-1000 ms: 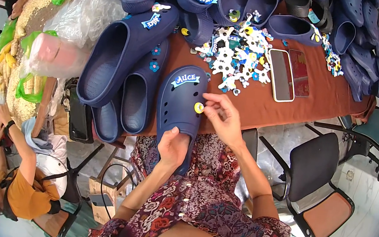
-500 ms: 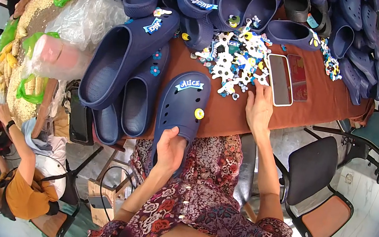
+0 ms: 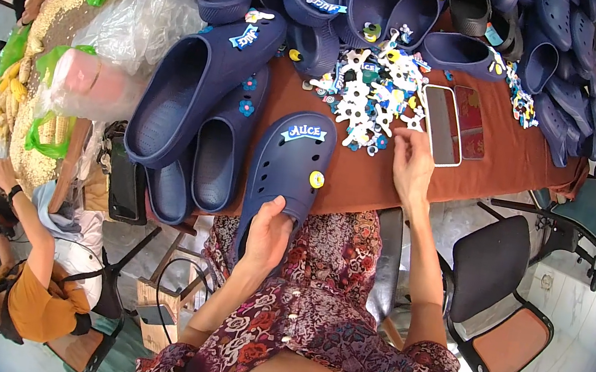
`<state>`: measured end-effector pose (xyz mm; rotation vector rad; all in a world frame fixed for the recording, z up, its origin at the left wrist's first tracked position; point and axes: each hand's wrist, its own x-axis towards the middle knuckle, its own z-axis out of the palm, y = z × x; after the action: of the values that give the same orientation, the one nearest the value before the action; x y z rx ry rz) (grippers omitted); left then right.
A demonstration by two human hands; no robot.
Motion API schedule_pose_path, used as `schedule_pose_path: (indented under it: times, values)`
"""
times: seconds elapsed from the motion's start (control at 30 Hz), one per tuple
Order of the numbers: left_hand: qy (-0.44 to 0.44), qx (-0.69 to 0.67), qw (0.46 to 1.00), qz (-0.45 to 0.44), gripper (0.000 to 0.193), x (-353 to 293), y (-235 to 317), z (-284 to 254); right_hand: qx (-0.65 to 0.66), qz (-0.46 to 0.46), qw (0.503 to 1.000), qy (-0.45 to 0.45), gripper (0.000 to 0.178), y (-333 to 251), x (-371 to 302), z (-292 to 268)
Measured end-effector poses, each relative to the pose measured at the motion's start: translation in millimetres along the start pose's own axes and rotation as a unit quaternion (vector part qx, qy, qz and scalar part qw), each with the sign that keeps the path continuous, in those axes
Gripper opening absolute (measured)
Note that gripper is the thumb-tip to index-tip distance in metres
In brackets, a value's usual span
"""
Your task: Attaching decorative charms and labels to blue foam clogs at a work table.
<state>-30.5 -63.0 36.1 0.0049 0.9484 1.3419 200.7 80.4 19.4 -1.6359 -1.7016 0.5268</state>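
Left hand: I see my left hand point(image 3: 268, 237) wrapped around the heel end of a navy clog point(image 3: 285, 177), fingers curled over its rim, holding it at the near edge of the worktop point(image 3: 367, 184).
Right hand: my right hand point(image 3: 413, 166) lies palm down on the brown worktop, fingers loosely spread and holding nothing, its fingertips point(image 3: 402, 135) at the near edge of a heap of small charms point(image 3: 366, 97).
Clog position: the clog rests sole down, toe end on the worktop and heel end hanging over the edge above my lap.
Clog axis: its long axis runs from near to far, leaning slightly right; the toe points away from me, the heel opening toward me.
Clog decoration: a pale name badge point(image 3: 303, 133) sits across the toe, and a round yellow charm point(image 3: 316, 179) is set on the upper just right of the opening.
Containers: a clear plastic bag point(image 3: 104, 75) to the far left holds something pink; I cannot tell what it is.
Charm heap: mostly white and blue pieces lie loose on the worktop, between the clog and a row of more clogs.
Flat tray: a dark rectangular thing with a white rim point(image 3: 441, 125) lies just right of the heap; I cannot tell whether it is a tray or a phone.
Other clogs: a large navy clog point(image 3: 198, 81) and two smaller ones point(image 3: 219, 152) lie just left of mine, toes pointing away.
Nearby person: someone in an orange top point(image 3: 40, 310) sits at lower left, well apart from my hands.
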Motion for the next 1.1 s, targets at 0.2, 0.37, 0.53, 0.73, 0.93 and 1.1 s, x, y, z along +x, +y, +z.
schedule_pose_path:
  times: [0.2, 0.37, 0.53, 0.73, 0.93, 1.1]
  values:
    - [-0.006, -0.017, 1.0, -0.01, 0.044, 1.8, -1.0, 1.3, -0.07, -0.078, 0.994, 0.002, 0.035, 23.0, 43.1, 9.8]
    - [-0.025, -0.064, 0.997, -0.027, 0.045, 0.1, 2.3, 2.7, -0.092, -0.058, 0.994, -0.021, 0.036, 18.2, 52.9, 15.0]
    - [-0.053, -0.121, 0.989, -0.062, 0.045, 0.6, 11.4, 6.2, -0.08, -0.069, 0.994, -0.008, 0.029, 7.7, 52.1, 10.7]
    - [-0.02, -0.17, 0.982, -0.081, 0.05, -2.8, 19.2, 16.5, -0.049, -0.068, 0.996, -0.017, 0.021, -9.0, 53.4, 11.9]
    - [-0.029, -0.184, 0.98, -0.074, 0.051, -5.5, 13.8, 14.3, -0.083, -0.086, 0.993, -0.005, 0.022, -1.3, 65.3, 22.0]
    - [-0.059, -0.28, 0.955, -0.076, 0.049, -9.6, 17.4, 17.9, -0.06, -0.115, 0.992, 0.013, 0.007, -0.4, 65.6, 18.3]
